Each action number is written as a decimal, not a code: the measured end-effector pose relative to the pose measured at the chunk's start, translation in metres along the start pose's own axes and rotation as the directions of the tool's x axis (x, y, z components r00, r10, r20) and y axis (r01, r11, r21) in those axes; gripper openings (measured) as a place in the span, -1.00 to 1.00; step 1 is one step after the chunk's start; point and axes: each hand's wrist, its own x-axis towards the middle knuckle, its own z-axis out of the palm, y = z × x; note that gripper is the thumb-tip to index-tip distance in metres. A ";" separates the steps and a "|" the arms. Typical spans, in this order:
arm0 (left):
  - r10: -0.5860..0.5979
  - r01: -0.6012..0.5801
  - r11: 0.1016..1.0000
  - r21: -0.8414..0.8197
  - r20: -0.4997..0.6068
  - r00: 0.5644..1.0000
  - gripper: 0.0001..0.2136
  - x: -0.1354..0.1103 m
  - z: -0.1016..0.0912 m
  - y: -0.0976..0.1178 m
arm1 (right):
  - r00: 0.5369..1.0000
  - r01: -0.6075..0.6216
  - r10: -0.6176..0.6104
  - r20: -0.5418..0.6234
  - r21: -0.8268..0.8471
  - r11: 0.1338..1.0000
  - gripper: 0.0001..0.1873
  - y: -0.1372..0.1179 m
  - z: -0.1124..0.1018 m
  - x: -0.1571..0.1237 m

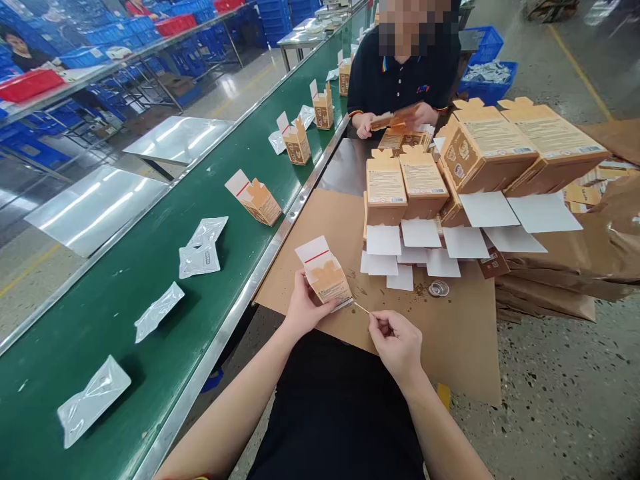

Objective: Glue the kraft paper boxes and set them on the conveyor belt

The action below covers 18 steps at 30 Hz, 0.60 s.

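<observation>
My left hand (306, 308) is closed round a small orange-brown carton (330, 283), tilted, with its white flap raised and a red strip across it. Between the fingers of my right hand (397, 339) is a thin cotton swab (362, 307), whose tip is at the carton's lower right corner. Whether the tip touches the carton I cannot tell. A small clear round dish (439, 289) lies on the brown paper to the right, among dark spots and drips.
Stacked cartons (407, 180) with white flaps fill the table's right side. A green conveyor belt (165, 293) on the left carries silver pouches (95, 400) and upright open cartons (255, 200). Across the table, a co-worker (405, 80) handles flat cardboard. Blue bins (487, 80) stand behind.
</observation>
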 end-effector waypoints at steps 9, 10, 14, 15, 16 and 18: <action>0.079 -0.057 0.977 0.205 -0.101 0.992 -0.31 -0.025 0.015 -0.013 | 0.997 -0.055 0.057 -0.056 0.037 0.998 -0.77 -0.013 -0.042 -0.022; 0.083 -0.060 0.974 0.218 -0.102 0.991 -0.33 -0.025 0.016 -0.015 | 0.996 -0.068 0.070 -0.056 0.036 0.997 -0.76 -0.013 -0.044 -0.024; 0.101 -0.075 0.966 0.245 -0.093 0.991 -0.34 -0.023 0.021 -0.018 | 0.995 -0.079 0.081 -0.056 0.029 0.996 -0.71 -0.013 -0.045 -0.026; 0.105 -0.080 0.967 0.243 -0.090 0.990 -0.33 -0.022 0.021 -0.017 | 0.996 -0.074 0.076 -0.054 0.028 0.997 -0.70 -0.013 -0.044 -0.026; 0.106 -0.082 0.968 0.238 -0.089 0.990 -0.33 -0.021 0.019 -0.015 | 0.996 -0.071 0.072 -0.051 0.026 0.997 -0.68 -0.014 -0.043 -0.025; 0.102 -0.075 0.971 0.229 -0.109 0.989 -0.31 -0.017 0.007 -0.011 | 0.996 -0.068 0.069 -0.054 0.021 0.997 -0.64 -0.017 -0.042 -0.025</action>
